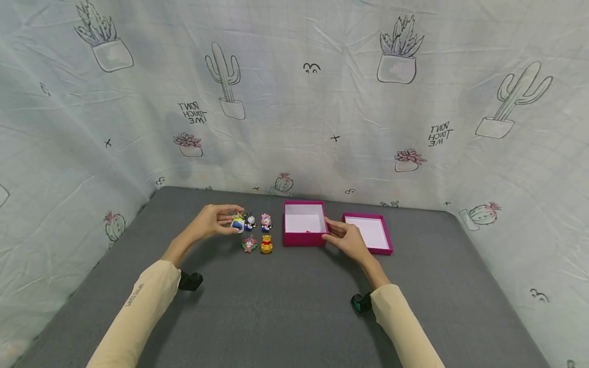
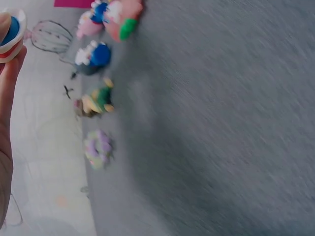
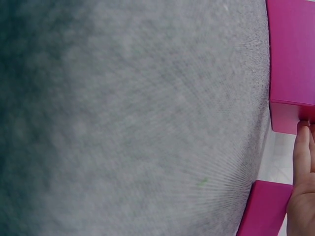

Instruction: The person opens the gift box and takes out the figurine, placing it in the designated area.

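My left hand [image 1: 212, 221] holds a small blue-and-white figurine [image 1: 237, 224] between thumb and fingers, raised over the table at the left end of the figurine group. In the left wrist view the held figurine [image 2: 14, 37] is cut off by the edge. Beside it stand a black-and-white figurine [image 1: 250, 222], a pink figurine [image 1: 266, 222], a brownish-pink figurine with green [image 1: 249, 244] and a yellow bear figurine in red [image 1: 266, 244]. My right hand [image 1: 347, 238] touches the right side of an open magenta box [image 1: 304, 239], fingers fairly straight, thumb near the front corner.
The magenta box lid [image 1: 368, 232], white inside, lies right of the box, behind my right hand. A green-and-brown figurine [image 2: 98, 101] and a purplish figurine [image 2: 98, 147] show in the left wrist view. A patterned curtain [image 1: 294, 128] hangs behind the grey table [image 1: 276, 306].
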Demonstrator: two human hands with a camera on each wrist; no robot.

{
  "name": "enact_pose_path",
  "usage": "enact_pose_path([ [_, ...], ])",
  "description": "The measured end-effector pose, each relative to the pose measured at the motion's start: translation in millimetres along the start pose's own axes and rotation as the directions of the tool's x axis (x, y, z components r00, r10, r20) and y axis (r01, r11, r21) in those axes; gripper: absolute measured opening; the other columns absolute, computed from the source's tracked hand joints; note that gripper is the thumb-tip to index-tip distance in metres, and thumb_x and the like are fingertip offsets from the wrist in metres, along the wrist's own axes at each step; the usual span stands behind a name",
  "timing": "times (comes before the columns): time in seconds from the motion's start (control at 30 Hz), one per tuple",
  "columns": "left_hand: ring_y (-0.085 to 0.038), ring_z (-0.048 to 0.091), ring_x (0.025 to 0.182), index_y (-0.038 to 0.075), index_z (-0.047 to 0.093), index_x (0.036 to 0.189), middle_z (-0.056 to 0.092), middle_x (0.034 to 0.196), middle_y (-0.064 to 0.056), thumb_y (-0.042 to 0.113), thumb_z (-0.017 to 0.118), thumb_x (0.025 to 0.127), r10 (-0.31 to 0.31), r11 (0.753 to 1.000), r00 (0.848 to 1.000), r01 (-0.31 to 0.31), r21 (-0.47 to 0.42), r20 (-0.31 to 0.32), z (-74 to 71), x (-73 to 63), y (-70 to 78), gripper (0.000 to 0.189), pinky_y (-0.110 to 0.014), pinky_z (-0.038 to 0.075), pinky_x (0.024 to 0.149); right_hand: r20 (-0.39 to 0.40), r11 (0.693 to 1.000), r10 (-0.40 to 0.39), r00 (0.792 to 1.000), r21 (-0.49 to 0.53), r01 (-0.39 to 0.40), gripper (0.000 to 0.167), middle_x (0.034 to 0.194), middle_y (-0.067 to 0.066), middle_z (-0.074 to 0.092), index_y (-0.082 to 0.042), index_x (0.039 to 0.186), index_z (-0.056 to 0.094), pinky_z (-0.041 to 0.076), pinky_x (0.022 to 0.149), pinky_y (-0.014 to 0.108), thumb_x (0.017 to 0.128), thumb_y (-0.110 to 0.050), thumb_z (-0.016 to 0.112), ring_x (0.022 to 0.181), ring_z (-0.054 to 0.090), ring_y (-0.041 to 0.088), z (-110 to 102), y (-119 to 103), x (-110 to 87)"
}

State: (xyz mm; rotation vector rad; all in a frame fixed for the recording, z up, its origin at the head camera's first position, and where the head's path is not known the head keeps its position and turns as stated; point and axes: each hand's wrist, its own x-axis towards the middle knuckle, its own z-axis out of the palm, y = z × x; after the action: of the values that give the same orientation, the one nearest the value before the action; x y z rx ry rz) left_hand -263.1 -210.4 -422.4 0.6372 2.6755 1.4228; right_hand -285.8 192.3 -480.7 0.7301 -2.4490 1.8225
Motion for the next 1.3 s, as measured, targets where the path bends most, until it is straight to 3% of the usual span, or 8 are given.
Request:
enact_pose_path([
  [0.33,-0.041,0.057,0.113,-0.004,0.057,0.13,0.052,0.133,-0.027,0.006,0.078,0.08,-0.037,0.999,0.998,0.036,0.014,0.054,-3.0,-14.7,-23.3,0.055,-0.033,0.053,0.085,0.002,1.0,-0.008,1.0,0.005,0.008,0.054,0.128,0.024,0.056,0.009,0.129,0.055,0.05,0.089,0.032,0.08,-0.002,0.076,0.117,0.056,0.033,-2,-1,1.7],
  [0.5,-0.042,0.054,0.116,-0.005,0.056,0.13,0.05,0.134,-0.029,0.006,0.077,0.079,-0.058,0.998,0.996,0.059,-0.013,0.072,-0.5,-17.4,-33.8,0.056,-0.033,0.053,0.086,0.004,1.0,-0.019,1.0,0.004,0.019,0.053,0.128,0.025,0.056,0.009,0.129,0.055,0.05,0.089,0.033,0.081,-0.002,0.075,0.117,0.056,0.035,-2,0,2.2],
  [0.63,-0.042,0.053,0.118,-0.005,0.056,0.13,0.051,0.133,-0.028,0.007,0.077,0.08,-0.064,0.998,0.994,0.063,0.021,0.087,2.1,-17.9,-40.6,0.056,-0.032,0.053,0.086,0.006,1.0,-0.011,1.0,0.007,0.011,0.053,0.128,0.026,0.055,0.01,0.129,0.055,0.05,0.088,0.032,0.081,-0.002,0.075,0.117,0.056,0.034,-2,1,1.8],
  [1.0,-0.045,0.054,0.115,-0.011,0.051,0.131,0.045,0.134,-0.035,-0.001,0.075,0.079,-0.136,0.988,0.982,0.144,-0.056,0.132,5.7,-19.4,-47.3,0.058,-0.036,0.054,0.086,0.034,1.0,0.016,0.999,-0.009,-0.015,0.051,0.127,0.032,0.052,0.015,0.128,0.052,0.049,0.09,0.038,0.082,0.005,0.071,0.117,0.053,0.042,-1,-33,-4.4],
  [1.3,-0.049,0.049,0.119,-0.012,0.05,0.131,0.041,0.137,-0.037,0.0,0.075,0.08,-0.166,0.983,0.972,0.177,-0.054,0.167,8.2,-21.8,-48.3,0.058,-0.043,0.051,0.09,0.034,1.0,0.002,0.999,0.007,-0.002,0.05,0.127,0.034,0.051,0.017,0.127,0.051,0.05,0.088,0.037,0.082,0.007,0.071,0.116,0.052,0.045,1,-33,-6.8],
])
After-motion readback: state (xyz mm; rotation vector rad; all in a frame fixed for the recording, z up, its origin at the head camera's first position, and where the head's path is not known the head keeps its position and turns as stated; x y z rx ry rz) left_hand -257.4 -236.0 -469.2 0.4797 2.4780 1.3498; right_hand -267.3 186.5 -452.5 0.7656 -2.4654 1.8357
